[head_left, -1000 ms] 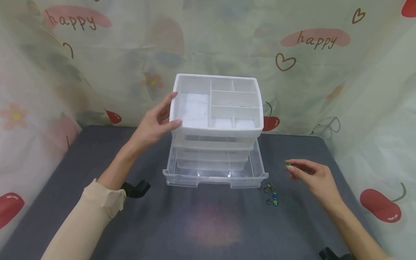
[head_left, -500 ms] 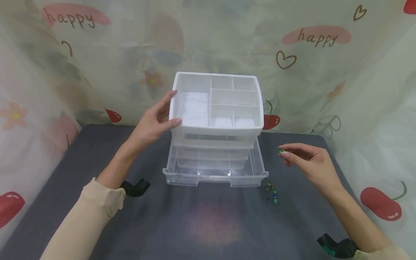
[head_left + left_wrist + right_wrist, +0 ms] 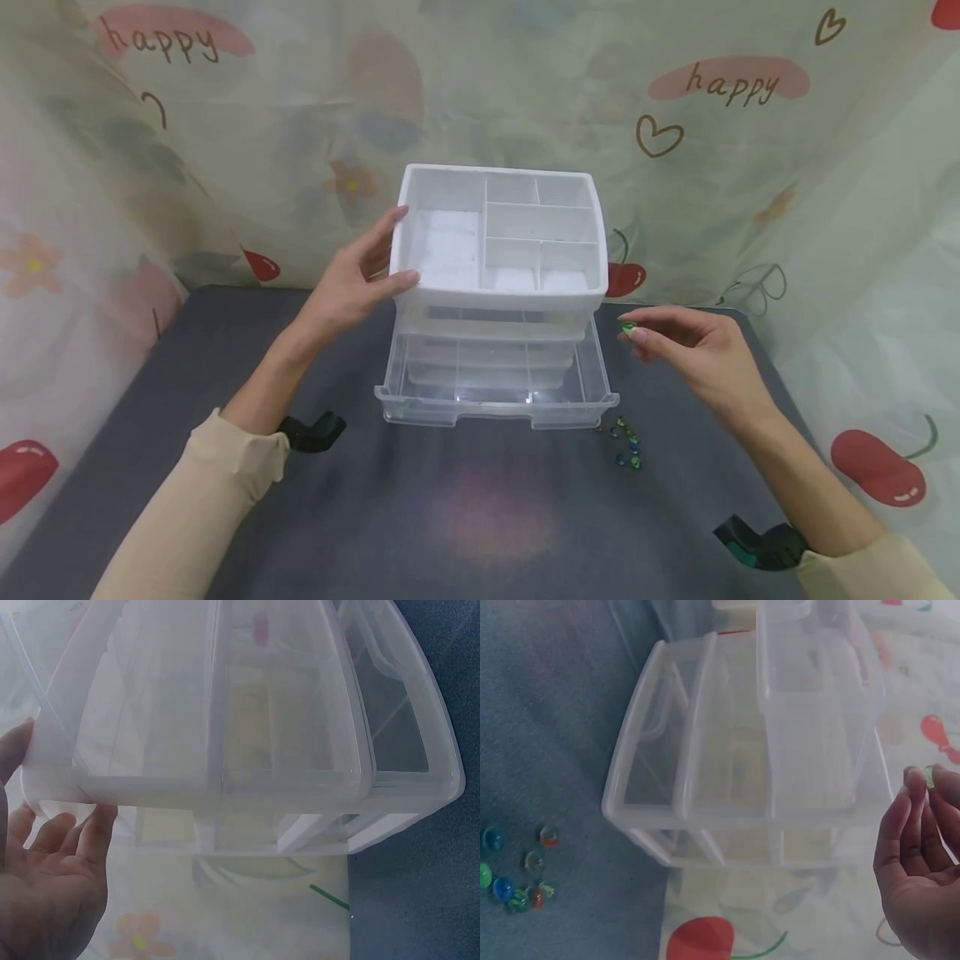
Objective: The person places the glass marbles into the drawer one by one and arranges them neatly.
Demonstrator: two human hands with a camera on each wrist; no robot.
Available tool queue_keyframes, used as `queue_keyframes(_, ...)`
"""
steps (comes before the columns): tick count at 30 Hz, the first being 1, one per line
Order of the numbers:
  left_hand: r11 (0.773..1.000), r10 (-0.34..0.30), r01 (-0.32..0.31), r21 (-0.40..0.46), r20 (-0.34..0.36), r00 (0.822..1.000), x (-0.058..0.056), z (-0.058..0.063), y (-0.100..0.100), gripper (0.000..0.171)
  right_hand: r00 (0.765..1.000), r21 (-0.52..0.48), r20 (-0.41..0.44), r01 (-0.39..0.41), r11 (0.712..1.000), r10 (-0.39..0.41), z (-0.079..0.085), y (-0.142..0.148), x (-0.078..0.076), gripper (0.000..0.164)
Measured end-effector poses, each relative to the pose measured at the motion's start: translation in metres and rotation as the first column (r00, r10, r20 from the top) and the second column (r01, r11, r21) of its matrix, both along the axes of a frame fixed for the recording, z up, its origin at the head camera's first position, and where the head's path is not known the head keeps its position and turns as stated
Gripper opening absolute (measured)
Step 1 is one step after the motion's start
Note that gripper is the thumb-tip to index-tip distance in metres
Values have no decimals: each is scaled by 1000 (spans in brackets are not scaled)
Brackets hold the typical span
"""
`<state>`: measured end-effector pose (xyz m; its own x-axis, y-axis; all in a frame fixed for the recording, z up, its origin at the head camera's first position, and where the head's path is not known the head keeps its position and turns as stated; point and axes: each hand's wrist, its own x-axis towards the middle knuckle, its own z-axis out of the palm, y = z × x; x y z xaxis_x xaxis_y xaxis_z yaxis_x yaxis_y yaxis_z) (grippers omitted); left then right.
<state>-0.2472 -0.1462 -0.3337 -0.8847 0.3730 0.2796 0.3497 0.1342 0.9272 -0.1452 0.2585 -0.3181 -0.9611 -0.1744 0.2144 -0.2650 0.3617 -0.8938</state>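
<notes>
A white drawer unit (image 3: 495, 302) with a compartmented top tray stands at the back middle of the table. Below that tray a clear drawer (image 3: 495, 412) is pulled out towards me. My left hand (image 3: 347, 287) grips the unit's left side, thumb on the front rim. Its fingers (image 3: 94, 832) press along the tray edge in the left wrist view. To the right of the unit, my raised right hand (image 3: 701, 358) pinches a green glass marble (image 3: 929, 777) between thumb and fingertips. Several more glass marbles (image 3: 634, 448) lie on the table near the drawer's right front corner.
A dark grey cloth covers the table (image 3: 480, 508). Behind and at both sides hangs a patterned curtain (image 3: 495, 83), close to the table's back edge. Black wrist mounts (image 3: 761, 543) stick out from both forearms.
My right hand has moved up and left with the green marble, closer to the drawer unit. The left hand keeps its grip, and the drawer stays pulled out.
</notes>
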Motion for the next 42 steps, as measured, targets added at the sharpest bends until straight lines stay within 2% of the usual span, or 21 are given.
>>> queue_keyframes(12,999,-26,26,19,-6,1000,2,2,1,80,999,16,-17,-32,999,32,9,-19,-9,23)
queue_keyframes(17,999,-29,28,38,13,1000,4,4,3,80,999,6,-25,-28,1000,28,15,-26,-13,22)
queue_keyframes(22,998,-21,19,52,39,999,6,6,4,81,997,-25,-24,-70,997,69,19,-33,-17,22)
queue_keyframes(27,998,-25,22,65,45,999,6,5,4,81,993,-50,-6,-114,992,114,20,-44,-22,20)
queue_keyframes(38,996,-28,23,90,48,998,7,2,6,79,985,-41,45,-165,985,167,19,-68,-34,21)
queue_keyframes(42,993,-39,33,112,52,998,7,2,6,79,978,-73,71,-189,979,194,18,-77,-38,22)
